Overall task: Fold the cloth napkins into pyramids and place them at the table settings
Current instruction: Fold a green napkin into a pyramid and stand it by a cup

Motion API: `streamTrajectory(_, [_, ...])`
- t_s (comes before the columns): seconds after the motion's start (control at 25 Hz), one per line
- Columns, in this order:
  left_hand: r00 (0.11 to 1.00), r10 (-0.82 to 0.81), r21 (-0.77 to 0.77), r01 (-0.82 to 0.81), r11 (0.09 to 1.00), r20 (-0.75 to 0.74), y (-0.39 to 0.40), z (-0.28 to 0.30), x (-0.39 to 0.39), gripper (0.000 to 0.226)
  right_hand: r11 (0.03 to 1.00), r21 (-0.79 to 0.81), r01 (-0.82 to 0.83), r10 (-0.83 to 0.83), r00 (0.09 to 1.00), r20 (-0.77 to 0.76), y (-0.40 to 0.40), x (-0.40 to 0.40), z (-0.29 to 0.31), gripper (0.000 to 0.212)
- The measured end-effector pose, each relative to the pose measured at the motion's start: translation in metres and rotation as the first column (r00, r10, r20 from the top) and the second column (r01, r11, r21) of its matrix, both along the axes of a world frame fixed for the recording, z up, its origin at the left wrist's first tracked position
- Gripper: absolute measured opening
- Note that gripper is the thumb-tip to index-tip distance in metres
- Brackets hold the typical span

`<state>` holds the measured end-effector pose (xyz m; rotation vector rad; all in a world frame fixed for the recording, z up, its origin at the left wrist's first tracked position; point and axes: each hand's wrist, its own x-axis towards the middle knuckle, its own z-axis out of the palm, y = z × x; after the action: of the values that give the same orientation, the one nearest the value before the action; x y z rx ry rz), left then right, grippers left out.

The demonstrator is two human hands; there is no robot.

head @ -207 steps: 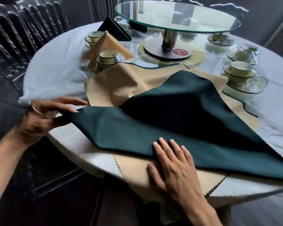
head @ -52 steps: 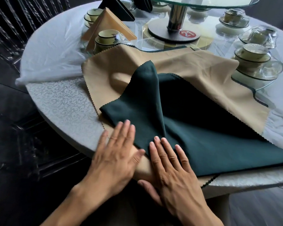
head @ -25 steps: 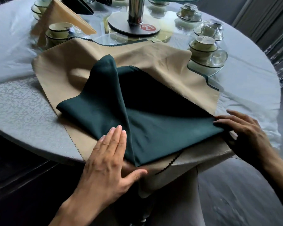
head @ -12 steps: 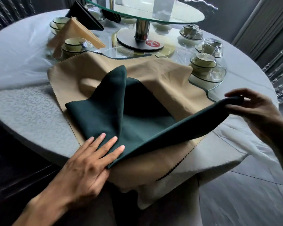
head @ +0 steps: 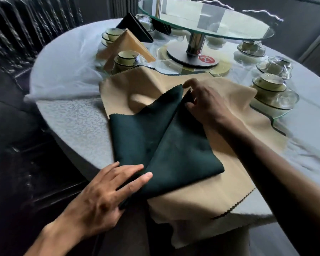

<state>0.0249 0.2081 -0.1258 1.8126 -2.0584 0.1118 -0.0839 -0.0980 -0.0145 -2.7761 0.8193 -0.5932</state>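
Green napkin (head: 166,145) lies on the near edge of the table (head: 72,122), on top of a tan napkin (head: 201,196) spread flat under it. Both side flaps are folded in to a centre seam, tips meeting at the far end

Left hand (head: 107,193): fingers straight and spread, pressing flat on the near point of the green cloth, gripping nothing

Right hand (head: 203,100): fingers curled at the far tip, looks like a pinch on the right flap's corner, contact partly hidden by the hand

Handling, my read: light, limp woven cloth, no stiffness, creases only hold if pressed. Likely slides on the tan layer underneath, so pin one end while moving the other. Best grip points are the corners and the folded edge, not mid-panel. Not fragile

Finished pyramids already stand by the cups far left: a tan pyramid (head: 129,43) and a dark pyramid (head: 135,26)
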Motion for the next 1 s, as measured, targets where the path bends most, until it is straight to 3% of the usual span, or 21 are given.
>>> streamTrajectory(0.12, [0.990,-0.036,-0.013,0.039,0.999,0.133,-0.007,-0.007,0.005,0.080,0.994,-0.112,-0.002,-0.004,0.999,-0.051,-0.008,0.013,-0.008,0.053])
streamTrajectory(0.28, [0.985,-0.078,-0.066,0.089,0.994,0.154,-0.011,-0.016,0.013,0.061,0.993,-0.113,0.022,-0.031,0.996,-0.079,-0.014,0.022,-0.015,0.050])
streamTrajectory(0.36, [0.986,-0.078,-0.101,0.094,0.990,0.149,-0.012,-0.019,0.011,0.059,0.992,-0.110,0.059,-0.058,0.998,0.019,-0.002,0.019,-0.018,0.048])
streamTrajectory(0.44, [0.990,-0.079,-0.115,0.093,0.989,0.119,-0.013,-0.022,0.008,0.059,0.981,-0.067,0.180,-0.163,0.964,0.210,0.020,0.001,-0.024,0.041])
streamTrajectory(0.52, [0.994,-0.086,-0.122,0.095,0.988,0.074,-0.014,-0.024,0.008,0.059,0.940,0.032,0.340,-0.338,0.912,0.233,0.037,-0.025,-0.035,0.028])
streamTrajectory(0.6, [0.991,-0.131,-0.122,0.135,0.983,0.035,-0.013,-0.024,0.010,0.056,0.890,0.182,0.418,-0.427,0.904,0.016,0.043,-0.046,-0.044,0.035])
streamTrajectory(0.68, [0.981,-0.195,-0.109,0.193,0.975,-0.007,-0.008,-0.021,0.015,0.048,0.795,0.529,0.298,-0.367,0.930,0.028,0.041,-0.053,-0.042,0.046])
streamTrajectory(0.72, [0.975,-0.222,-0.103,0.219,0.970,-0.019,-0.006,-0.019,0.018,0.046,0.673,0.719,0.173,-0.359,0.926,0.113,0.041,-0.053,-0.037,0.044])
streamTrajectory(0.8, [0.965,-0.260,-0.078,0.257,0.963,-0.027,-0.003,-0.016,0.023,0.045,0.426,0.905,0.001,-0.413,0.890,0.194,0.038,-0.046,-0.029,0.037])
streamTrajectory(0.84, [0.962,-0.273,-0.061,0.270,0.961,-0.033,-0.003,-0.015,0.024,0.046,0.383,0.924,-0.017,-0.432,0.880,0.195,0.037,-0.043,-0.029,0.033])
streamTrajectory(1.0, [0.960,-0.279,-0.033,0.279,0.960,-0.010,-0.011,-0.009,0.027,0.049,0.457,0.889,-0.011,-0.492,0.830,0.264,0.038,-0.035,-0.032,0.014])
